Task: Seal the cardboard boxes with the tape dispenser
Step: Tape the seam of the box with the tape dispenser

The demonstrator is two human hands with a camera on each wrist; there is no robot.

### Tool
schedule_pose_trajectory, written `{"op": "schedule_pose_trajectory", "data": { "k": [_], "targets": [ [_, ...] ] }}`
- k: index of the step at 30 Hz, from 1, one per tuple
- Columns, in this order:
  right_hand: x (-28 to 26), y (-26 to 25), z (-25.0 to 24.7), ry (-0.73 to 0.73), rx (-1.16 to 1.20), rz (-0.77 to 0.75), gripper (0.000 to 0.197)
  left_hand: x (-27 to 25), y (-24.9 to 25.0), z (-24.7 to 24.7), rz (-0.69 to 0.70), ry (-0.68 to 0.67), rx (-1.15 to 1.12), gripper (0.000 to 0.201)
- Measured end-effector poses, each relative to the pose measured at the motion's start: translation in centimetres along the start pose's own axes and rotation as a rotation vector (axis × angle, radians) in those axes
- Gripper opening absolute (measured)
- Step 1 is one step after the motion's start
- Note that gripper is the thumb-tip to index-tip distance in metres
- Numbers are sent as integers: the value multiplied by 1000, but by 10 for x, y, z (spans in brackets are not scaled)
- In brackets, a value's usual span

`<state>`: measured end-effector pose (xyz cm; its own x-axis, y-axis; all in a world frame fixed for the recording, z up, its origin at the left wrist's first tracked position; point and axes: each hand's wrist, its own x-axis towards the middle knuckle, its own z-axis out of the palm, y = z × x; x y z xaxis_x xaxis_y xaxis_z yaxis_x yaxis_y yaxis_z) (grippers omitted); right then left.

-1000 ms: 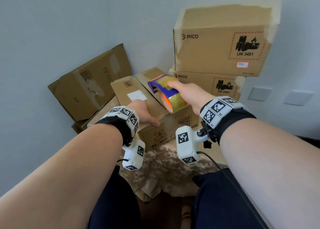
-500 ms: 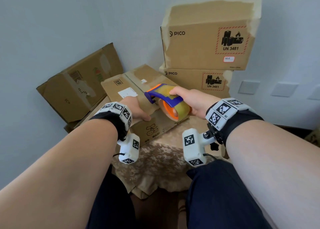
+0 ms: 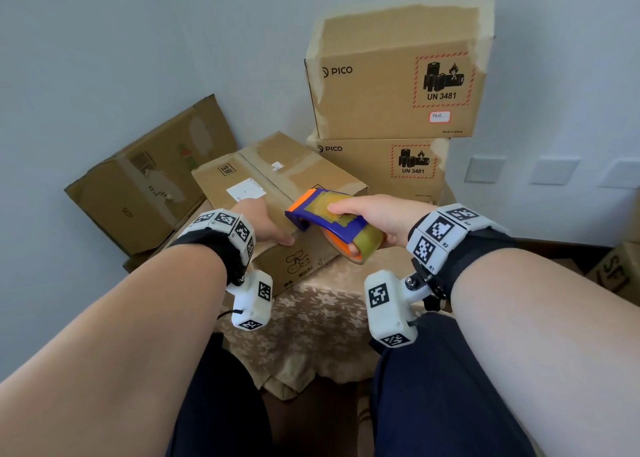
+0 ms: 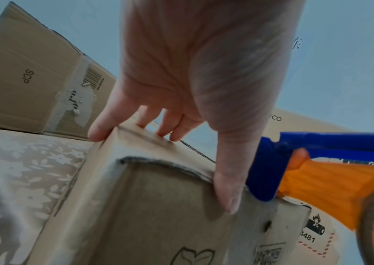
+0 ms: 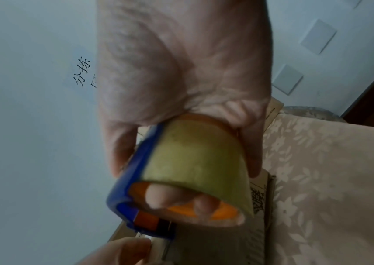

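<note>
A brown cardboard box [image 3: 277, 176] lies on a floral cloth in front of me, a strip of tape running along its top seam. My left hand [image 3: 263, 224] presses on its near top corner, fingers flat on the lid and thumb on the front edge [image 4: 227, 188]. My right hand [image 3: 381, 214] grips the blue and orange tape dispenser [image 3: 332, 224], fingers through the roll's core [image 5: 193, 161]. The dispenser's blue nose [image 4: 263, 170] sits at the box's near top edge, right beside my left thumb.
Two PICO boxes [image 3: 398, 86] are stacked behind the box at the right. A worn box [image 3: 145, 179] leans at the left against the wall. The floral cloth [image 3: 311, 335] covers the table down to my knees. Another box [image 3: 616, 269] shows at the far right.
My right hand has drawn the dispenser toward me along the box's top, from its far part to the near edge. The left hand has stayed on the box.
</note>
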<state>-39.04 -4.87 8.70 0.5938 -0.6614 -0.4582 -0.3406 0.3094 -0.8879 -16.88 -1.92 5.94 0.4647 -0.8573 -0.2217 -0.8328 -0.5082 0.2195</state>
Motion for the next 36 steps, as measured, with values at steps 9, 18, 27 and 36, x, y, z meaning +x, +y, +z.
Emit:
{"op": "schedule_pose_trajectory", "data": {
  "k": [9,18,27,36],
  "targets": [
    [-1,2,2,-40,13,11,26,3,-1,1,-2,-8,14,93],
    [-22,4,-5,-5,-78,3,21,1,2,-2,-44,7,22,91],
    [-27,16,-7,-22,-100,-4,28,-2,6,-2,-2,-20,3,112],
    [-18,20,-4,-8,-176,-6,33,-9,5,-2,136,-86,109,97]
  ]
}}
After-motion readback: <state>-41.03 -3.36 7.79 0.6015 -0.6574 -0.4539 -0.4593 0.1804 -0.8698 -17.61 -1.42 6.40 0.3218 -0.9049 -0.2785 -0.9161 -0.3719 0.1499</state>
